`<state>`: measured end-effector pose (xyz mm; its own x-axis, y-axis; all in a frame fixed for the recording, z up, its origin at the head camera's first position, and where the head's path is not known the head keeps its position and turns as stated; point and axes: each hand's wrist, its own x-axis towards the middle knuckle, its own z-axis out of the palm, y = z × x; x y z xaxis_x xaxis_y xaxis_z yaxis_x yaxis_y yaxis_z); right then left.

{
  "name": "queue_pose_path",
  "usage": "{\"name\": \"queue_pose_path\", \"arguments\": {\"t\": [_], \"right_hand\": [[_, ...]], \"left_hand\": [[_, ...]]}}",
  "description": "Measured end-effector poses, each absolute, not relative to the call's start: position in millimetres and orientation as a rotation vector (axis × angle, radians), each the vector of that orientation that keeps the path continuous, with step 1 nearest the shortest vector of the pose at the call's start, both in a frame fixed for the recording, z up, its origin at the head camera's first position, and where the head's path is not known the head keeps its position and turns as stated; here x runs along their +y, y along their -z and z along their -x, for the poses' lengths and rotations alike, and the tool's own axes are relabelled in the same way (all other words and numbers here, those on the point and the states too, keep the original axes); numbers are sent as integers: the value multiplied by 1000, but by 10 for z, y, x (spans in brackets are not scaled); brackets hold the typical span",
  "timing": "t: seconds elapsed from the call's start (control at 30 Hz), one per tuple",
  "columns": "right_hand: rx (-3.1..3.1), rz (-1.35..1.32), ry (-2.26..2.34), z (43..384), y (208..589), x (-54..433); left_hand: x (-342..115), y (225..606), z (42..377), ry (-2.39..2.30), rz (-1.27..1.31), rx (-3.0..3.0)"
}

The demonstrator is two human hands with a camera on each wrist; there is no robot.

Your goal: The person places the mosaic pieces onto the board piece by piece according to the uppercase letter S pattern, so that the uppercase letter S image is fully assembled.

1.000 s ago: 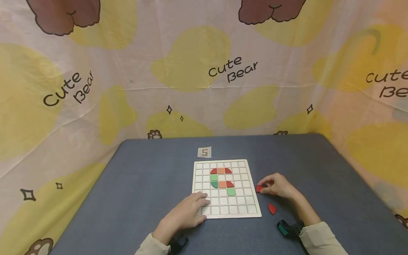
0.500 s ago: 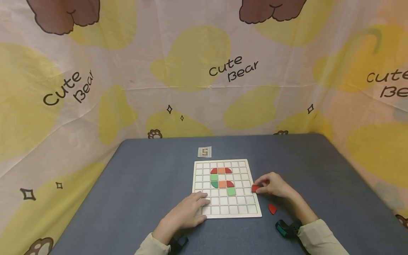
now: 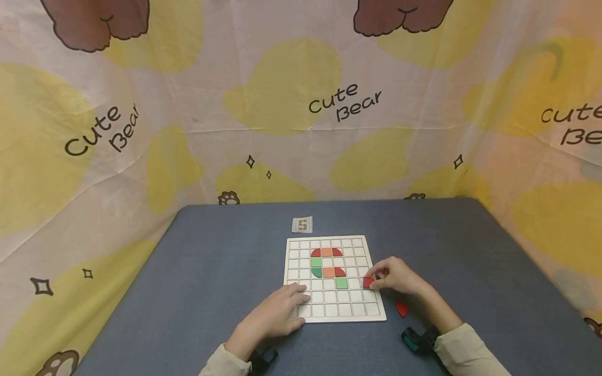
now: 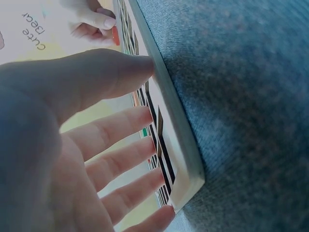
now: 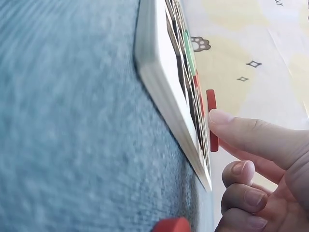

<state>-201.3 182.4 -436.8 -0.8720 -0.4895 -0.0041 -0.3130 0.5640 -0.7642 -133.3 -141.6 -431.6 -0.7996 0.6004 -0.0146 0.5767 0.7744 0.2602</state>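
My left hand [image 3: 277, 309] rests on the left edge of a white square grid board [image 3: 357, 310]. In the left wrist view its fingers are spread, fingertips at the board's rim. My right hand [image 3: 398, 275] pinches a red tile [image 3: 368, 282] between thumb and fingers, over the board's right-hand columns. The right wrist view shows this tile [image 5: 211, 99] edge-on, close above the grid. Red quarter-round, orange square [image 3: 326, 253], green square [image 3: 341, 283] and dark green quarter-round tiles form a curved figure on the board. Another red tile [image 3: 402, 309] with a curved side lies on the table, right of the board.
Beyond the board lies a small card [image 3: 302, 224] printed with a 5-like figure on a grid. The table [image 3: 226, 250] has a blue-grey top. A patterned cloth [image 3: 282, 104] hangs behind it. Dark wrist straps [image 3: 416, 340] sit below both hands.
My right hand has moved left with the red tile, from the table beside the board to over its right-hand columns. My left hand has stayed in place.
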Motion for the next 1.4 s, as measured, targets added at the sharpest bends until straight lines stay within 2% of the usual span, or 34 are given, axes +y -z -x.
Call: {"name": "queue_pose_path", "arguments": {"t": [1.4], "right_hand": [[2538,758,1156,1936,4407,1441]], "left_hand": [[-1410,4324,1335,-364,-909,2862]]}}
